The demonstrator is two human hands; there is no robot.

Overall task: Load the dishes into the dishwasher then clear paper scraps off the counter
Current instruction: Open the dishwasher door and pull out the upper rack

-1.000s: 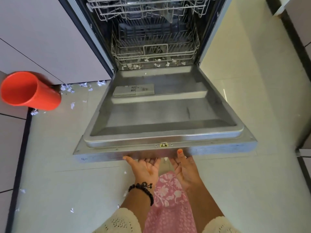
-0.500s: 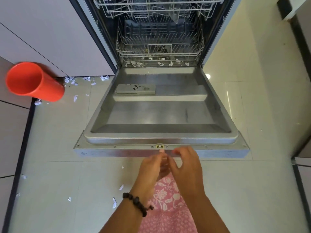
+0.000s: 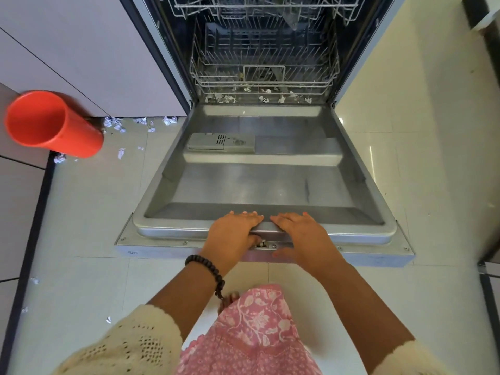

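The dishwasher door [image 3: 259, 185] lies fully open and flat in front of me. My left hand [image 3: 232, 234] and my right hand [image 3: 300, 234] rest palm down side by side on the middle of its front rim, fingers stretched over the lip, thumbs at the front edge near the latch. The lower rack [image 3: 265, 69] and the upper rack [image 3: 259, 6] hold no dishes that I can see. An orange cup [image 3: 51, 123] stands on the counter corner at the left. White paper scraps [image 3: 140, 123] lie on the floor by the cabinet base.
More paper scraps [image 3: 257, 97] sit along the dishwasher's bottom sill. Pale cabinet fronts [image 3: 81, 50] stand to the left of the machine. Light floor tiles [image 3: 433, 131] spread on both sides of the door. A dark-edged unit [image 3: 489, 266] stands at the right.
Both hands left the underside of the door's front edge, drew together in front of it, then came down on top of the rim. The door has settled flat.
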